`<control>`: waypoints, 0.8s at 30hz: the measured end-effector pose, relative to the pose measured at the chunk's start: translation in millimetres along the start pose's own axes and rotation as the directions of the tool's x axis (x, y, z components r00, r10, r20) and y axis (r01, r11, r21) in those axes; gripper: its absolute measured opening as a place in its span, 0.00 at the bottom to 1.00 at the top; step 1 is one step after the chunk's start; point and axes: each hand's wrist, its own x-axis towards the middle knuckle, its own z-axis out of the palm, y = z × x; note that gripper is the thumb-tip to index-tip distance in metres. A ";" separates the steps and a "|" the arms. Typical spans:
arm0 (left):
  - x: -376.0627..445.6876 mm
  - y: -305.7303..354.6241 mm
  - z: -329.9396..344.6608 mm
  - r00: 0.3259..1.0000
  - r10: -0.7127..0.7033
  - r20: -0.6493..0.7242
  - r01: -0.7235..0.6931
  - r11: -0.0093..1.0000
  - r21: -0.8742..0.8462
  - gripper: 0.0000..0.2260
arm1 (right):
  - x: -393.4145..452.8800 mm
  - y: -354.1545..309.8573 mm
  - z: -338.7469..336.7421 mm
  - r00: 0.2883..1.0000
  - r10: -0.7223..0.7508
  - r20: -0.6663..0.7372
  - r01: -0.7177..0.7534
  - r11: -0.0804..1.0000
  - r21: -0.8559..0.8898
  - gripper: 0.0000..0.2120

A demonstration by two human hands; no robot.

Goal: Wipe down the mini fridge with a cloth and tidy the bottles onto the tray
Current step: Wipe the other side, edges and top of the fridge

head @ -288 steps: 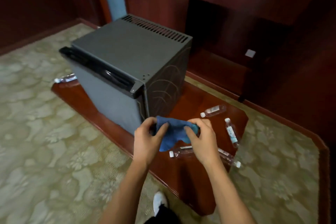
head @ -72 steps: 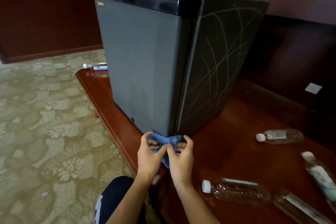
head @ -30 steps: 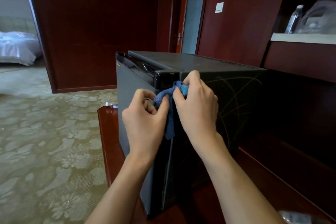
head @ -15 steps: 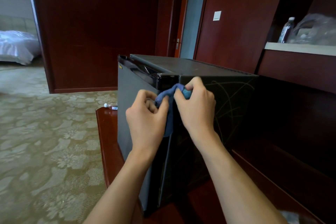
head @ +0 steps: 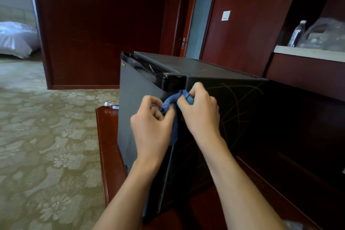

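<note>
From the head camera I see my left hand (head: 152,127) and right hand (head: 198,115) have slid a little lower down the corner since half a second ago, both pinching the crumpled blue cloth (head: 173,102) against the dark grey boxy mini fridge (head: 138,117) standing on the glossy red-brown wooden tray (head: 108,147). A clear plastic bottle (head: 112,105) peeks out behind, mostly hidden.

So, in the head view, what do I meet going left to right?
White bedding → clear plastic bottle lying on the carpet → left hand → crumpled blue cloth → right hand → white wall switch → upright dark bottle on the shelf.
</note>
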 end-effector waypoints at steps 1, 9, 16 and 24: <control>-4.8 -3.3 -1.7 1.000 -0.020 0.006 0.020 1.000 -0.007 0.11 | -4.7 1.1 3.2 1.000 0.005 0.001 -0.005 1.000 -0.007 0.11; -17.7 -1.8 -9.5 0.992 -0.121 0.029 0.120 0.992 0.036 0.11 | -18.9 3.8 0.1 0.999 0.030 0.040 -0.026 0.996 -0.090 0.09; 13.0 17.7 -0.3 0.999 -0.052 0.001 0.052 0.999 -0.008 0.10 | 6.5 -10.4 -10.4 0.999 -0.031 -0.040 0.027 0.995 -0.098 0.10; -18.7 -13.4 1.1 0.996 -0.076 -0.034 0.075 0.996 -0.047 0.13 | -8.1 2.2 7.6 0.998 0.064 -0.011 -0.064 0.996 -0.060 0.16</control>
